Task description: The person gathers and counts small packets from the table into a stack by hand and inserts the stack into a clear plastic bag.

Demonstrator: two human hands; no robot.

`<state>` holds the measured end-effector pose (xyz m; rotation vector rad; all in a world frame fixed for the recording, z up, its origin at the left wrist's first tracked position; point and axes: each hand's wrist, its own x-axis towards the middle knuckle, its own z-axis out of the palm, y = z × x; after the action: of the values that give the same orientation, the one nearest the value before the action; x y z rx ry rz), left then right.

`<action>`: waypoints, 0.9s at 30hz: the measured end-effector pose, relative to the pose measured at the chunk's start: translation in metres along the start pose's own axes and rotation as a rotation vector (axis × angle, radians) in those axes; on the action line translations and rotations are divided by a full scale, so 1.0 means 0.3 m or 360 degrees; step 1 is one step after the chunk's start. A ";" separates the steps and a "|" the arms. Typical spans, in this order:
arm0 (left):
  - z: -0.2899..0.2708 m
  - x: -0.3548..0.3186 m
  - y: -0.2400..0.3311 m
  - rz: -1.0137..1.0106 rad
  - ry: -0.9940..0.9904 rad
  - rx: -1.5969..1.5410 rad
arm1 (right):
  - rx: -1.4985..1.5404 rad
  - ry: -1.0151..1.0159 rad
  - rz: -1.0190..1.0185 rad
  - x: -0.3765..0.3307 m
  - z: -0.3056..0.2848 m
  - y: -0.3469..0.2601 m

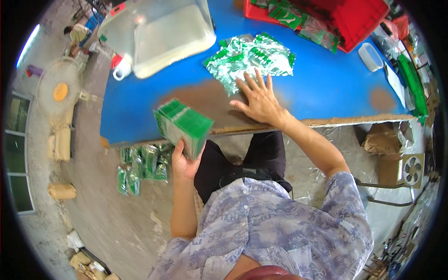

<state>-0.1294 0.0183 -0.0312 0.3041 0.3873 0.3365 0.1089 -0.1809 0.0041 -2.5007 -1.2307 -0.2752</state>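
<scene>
A thick stack of green and clear plastic packets (184, 122) is gripped in my left hand (185, 161), held up at the table's near edge. My right hand (258, 100) is open, its fingers spread and pointing away from me over the worn brown patch of the blue table (322, 88). Its fingertips are at the near side of a loose heap of shiny green and clear packets (252, 58). Whether the palm presses on the table I cannot tell.
A red crate (357, 23) with more green packets stands at the far right, a whitish plastic bin (175, 39) at the far left. A small clear tub (371, 57) lies near the right edge. Bundled packets (144, 163) sit on the floor left, near a standing fan (59, 91).
</scene>
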 end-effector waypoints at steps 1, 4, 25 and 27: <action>-0.005 -0.033 -0.020 0.0020 0.0028 -0.0036 | -0.0014 -0.0009 -0.0162 -0.030 -0.015 -0.049; -0.001 -0.088 -0.073 0.0011 -0.0093 -0.0042 | 0.0415 -0.0123 -0.0725 -0.085 -0.013 -0.161; -0.153 -0.150 -0.104 0.0054 0.0015 -0.0073 | -0.0282 0.0107 0.0190 -0.012 0.046 -0.048; -0.180 -0.162 -0.094 0.0034 -0.0056 -0.0085 | -0.0060 0.0050 -0.0167 -0.074 0.021 -0.107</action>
<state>-0.1870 -0.0134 -0.0733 0.2617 0.3400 0.3611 0.0699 -0.1766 -0.0018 -2.4575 -1.3580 -0.3659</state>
